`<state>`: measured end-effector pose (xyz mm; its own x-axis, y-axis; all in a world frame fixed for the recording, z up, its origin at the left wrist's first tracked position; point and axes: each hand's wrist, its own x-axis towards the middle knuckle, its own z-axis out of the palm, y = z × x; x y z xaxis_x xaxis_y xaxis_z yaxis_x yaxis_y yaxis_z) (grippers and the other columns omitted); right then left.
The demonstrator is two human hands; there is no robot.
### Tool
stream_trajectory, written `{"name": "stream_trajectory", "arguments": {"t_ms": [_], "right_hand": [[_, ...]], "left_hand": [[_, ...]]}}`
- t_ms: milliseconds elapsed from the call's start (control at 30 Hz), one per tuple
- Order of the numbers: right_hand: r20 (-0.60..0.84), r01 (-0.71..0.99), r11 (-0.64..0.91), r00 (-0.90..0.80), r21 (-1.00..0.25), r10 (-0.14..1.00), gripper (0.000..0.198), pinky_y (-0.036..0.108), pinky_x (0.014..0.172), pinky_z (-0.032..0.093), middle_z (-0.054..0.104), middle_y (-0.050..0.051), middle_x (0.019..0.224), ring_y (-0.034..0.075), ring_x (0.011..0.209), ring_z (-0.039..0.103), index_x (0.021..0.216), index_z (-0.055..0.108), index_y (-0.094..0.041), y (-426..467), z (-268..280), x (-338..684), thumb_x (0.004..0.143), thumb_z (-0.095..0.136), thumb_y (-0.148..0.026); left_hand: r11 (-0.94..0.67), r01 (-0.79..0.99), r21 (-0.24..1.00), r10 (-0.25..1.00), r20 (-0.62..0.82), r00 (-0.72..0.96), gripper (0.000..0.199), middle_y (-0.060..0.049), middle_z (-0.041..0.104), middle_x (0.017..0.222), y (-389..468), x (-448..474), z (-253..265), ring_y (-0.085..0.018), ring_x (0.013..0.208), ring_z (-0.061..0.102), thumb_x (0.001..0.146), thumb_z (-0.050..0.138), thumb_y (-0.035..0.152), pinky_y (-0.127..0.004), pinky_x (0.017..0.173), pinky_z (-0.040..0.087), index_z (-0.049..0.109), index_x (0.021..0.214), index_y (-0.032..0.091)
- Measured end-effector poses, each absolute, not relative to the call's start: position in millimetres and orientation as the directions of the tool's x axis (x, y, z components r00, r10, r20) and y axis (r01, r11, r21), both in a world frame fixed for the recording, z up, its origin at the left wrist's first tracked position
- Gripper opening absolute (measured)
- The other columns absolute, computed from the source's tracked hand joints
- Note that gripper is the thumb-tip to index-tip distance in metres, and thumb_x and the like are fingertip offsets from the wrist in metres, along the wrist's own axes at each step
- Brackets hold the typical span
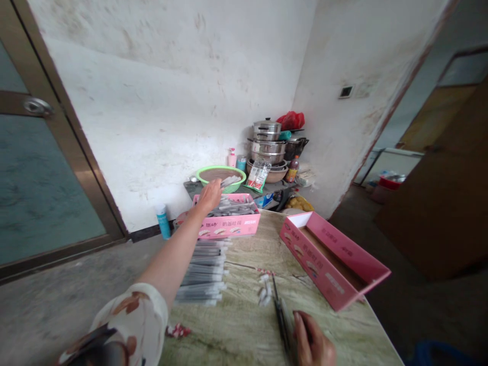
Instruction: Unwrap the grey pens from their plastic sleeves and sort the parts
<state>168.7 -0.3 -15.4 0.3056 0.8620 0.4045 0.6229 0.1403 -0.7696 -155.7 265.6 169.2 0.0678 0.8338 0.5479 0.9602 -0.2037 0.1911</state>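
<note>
My left hand [211,196] reaches over the nearer pink cardboard box [229,227], its fingers closed on a small bunch of slim, pale-wrapped sticks [230,181]. More grey sticks in clear wrappers [236,207] fill that box. In front of it, a row of similar wrapped sticks [202,274] lies on the table. My right hand [314,341] rests low on the table with curled fingers. Beside its thumb is a long dark tool [281,317], blurred; whether the hand grips it is unclear. Small whitish scraps [264,290] lie by the tool's tip.
A second pink box [335,259], open-topped, stands at the table's right edge. Behind are a green-rimmed basin [221,173], stacked steel pots [268,142], a bottle [293,169] and a plastic packet [258,175]. A blue can [163,222] stands left of the table.
</note>
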Motion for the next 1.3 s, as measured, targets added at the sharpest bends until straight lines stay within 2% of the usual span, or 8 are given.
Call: {"name": "stream_trajectory", "arguments": {"t_ms": [167, 367, 467, 567, 733, 867, 1067, 1300], "right_hand": [[0.398, 0.646, 0.181, 0.206, -0.742, 0.894, 0.046, 0.024, 0.059, 0.049, 0.070, 0.011, 0.074, 0.019, 0.060, 0.065, 0.090, 0.066, -0.014, -0.9, -17.3, 170.3, 0.091, 0.040, -0.052], [0.409, 0.689, 0.164, 0.208, -0.706, 0.888, 0.043, 0.025, 0.059, 0.045, 0.070, 0.010, 0.074, 0.019, 0.059, 0.064, 0.090, 0.064, -0.013, -4.3, -17.7, 171.5, 0.093, 0.037, -0.046], [0.330, 0.760, 0.060, 0.209, -0.647, 0.921, 0.036, 0.025, 0.059, 0.044, 0.071, 0.010, 0.075, 0.021, 0.064, 0.067, 0.096, 0.064, -0.013, -2.4, -15.1, 170.4, 0.091, 0.041, -0.041], [0.251, 0.842, -0.015, 0.178, -0.539, 0.951, 0.028, 0.026, 0.061, 0.043, 0.071, 0.010, 0.081, 0.023, 0.072, 0.068, 0.100, 0.064, -0.014, 0.6, -7.5, 165.4, 0.088, 0.048, -0.033], [0.183, 0.912, 0.022, 0.058, -0.409, 0.981, 0.017, 0.025, 0.062, 0.040, 0.071, 0.010, 0.086, 0.023, 0.079, 0.067, 0.094, 0.065, -0.016, 5.8, 2.3, 150.5, 0.082, 0.058, -0.026], [0.174, 0.912, 0.054, 0.020, -0.408, 0.984, 0.014, 0.023, 0.062, 0.039, 0.071, 0.009, 0.084, 0.021, 0.079, 0.067, 0.092, 0.065, -0.017, 13.4, 2.3, 135.5, 0.080, 0.061, -0.023], [0.181, 0.901, 0.044, 0.039, -0.432, 0.983, 0.014, 0.022, 0.059, 0.036, 0.072, 0.008, 0.080, 0.019, 0.074, 0.067, 0.093, 0.065, -0.016, 19.9, 10.2, 116.6, 0.082, 0.058, -0.023], [0.253, 0.876, 0.137, -0.018, -0.463, 0.967, 0.017, 0.020, 0.059, 0.034, 0.072, 0.006, 0.080, 0.016, 0.072, 0.067, 0.085, 0.066, -0.019, 1.6, 10.9, 104.2, 0.088, 0.049, -0.019]], "left_hand": [[-0.319, 0.893, 0.317, 0.878, 0.454, 0.153, 0.023, -0.012, 0.066, 0.096, 183.7, -103.2, 159.1, -0.027, 0.095, 0.062, 0.087, 0.043, 0.022, -0.034, 0.082, 0.044, 0.052, 0.107, 0.015], [-0.359, 0.815, 0.454, 0.933, 0.146, 0.329, 0.034, -0.015, 0.065, 0.105, 76.9, -44.4, 53.0, -0.028, 0.100, 0.061, 0.078, 0.047, 0.009, -0.034, 0.085, 0.044, 0.056, 0.110, 0.015], [-0.267, 0.873, 0.409, 0.962, 0.052, 0.270, 0.038, -0.018, 0.064, 0.106, 46.2, -31.5, 21.8, -0.029, 0.097, 0.062, 0.073, 0.049, 0.004, -0.035, 0.082, 0.045, 0.058, 0.109, 0.013], [-0.188, 0.931, 0.313, 0.982, 0.028, 0.189, 0.038, -0.016, 0.064, 0.103, 33.5, -29.3, 19.8, -0.028, 0.092, 0.064, 0.074, 0.048, 0.004, -0.034, 0.077, 0.046, 0.058, 0.109, 0.014], [-0.173, 0.959, 0.227, 0.985, 0.022, 0.172, 0.038, -0.017, 0.064, 0.104, 26.5, -35.0, 32.9, -0.029, 0.092, 0.063, 0.078, 0.055, 0.016, -0.035, 0.076, 0.047, 0.056, 0.116, 0.012], [-0.184, 0.960, 0.211, 0.983, 0.030, 0.182, 0.050, -0.020, 0.064, 0.108, 20.5, -40.1, 33.0, -0.030, 0.095, 0.063, 0.078, 0.061, 0.027, -0.036, 0.079, 0.047, 0.053, 0.123, 0.010], [-0.121, 0.957, 0.265, 0.989, -0.046, 0.138, 0.060, -0.018, 0.068, 0.100, 12.6, -47.7, 36.6, -0.032, 0.095, 0.064, 0.071, 0.065, 0.047, -0.037, 0.078, 0.046, 0.055, 0.119, 0.013], [-0.106, 0.932, 0.346, 0.988, -0.073, 0.139, 0.051, -0.016, 0.069, 0.101, 8.9, -60.2, 41.2, -0.030, 0.099, 0.063, 0.075, 0.059, 0.046, -0.035, 0.081, 0.044, 0.057, 0.114, 0.014]]}}
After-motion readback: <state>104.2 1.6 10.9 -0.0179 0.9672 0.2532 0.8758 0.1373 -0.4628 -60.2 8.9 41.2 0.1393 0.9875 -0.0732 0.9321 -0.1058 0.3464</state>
